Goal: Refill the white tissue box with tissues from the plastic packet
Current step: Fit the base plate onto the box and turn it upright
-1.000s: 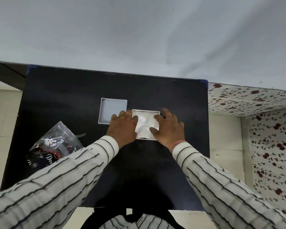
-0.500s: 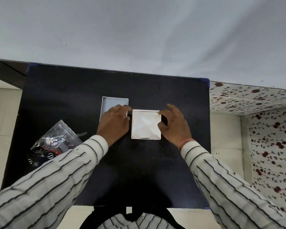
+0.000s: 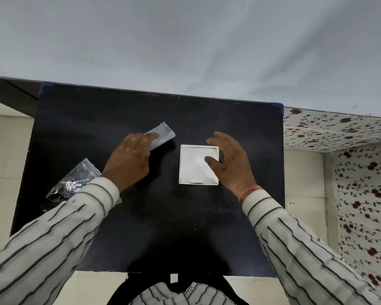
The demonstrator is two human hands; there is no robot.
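Tissues fill the open white tissue box (image 3: 198, 165) in front of me, a crumpled white sheet showing level with its rim, and the box sits square on the black table (image 3: 163, 227) just right of centre. My left hand (image 3: 129, 160) grips the box lid (image 3: 162, 137), fingers pinched on its near edge, so the lid hangs tilted off the table with its hollow side turned up and away from me. My right hand (image 3: 231, 162) is spread wide and holds nothing; its thumb (image 3: 212, 161) reaches in over the box's right edge onto the tissues, while the fingers curve around the far right corner, and I cannot tell whether they touch the wall. From the box, the lid lies at about ten o'clock, near but clearly apart, its long axis running from eight o'clock to two o'clock, so I judge it must swing round and level out before it can seat on the square opening. My left hand is the one to carry it there; the right is nearer the box and placed to steady it. The plastic packet (image 3: 75, 182) lies at the table's left edge, at about eight o'clock from the box, partly hidden under my left sleeve (image 3: 53, 234).
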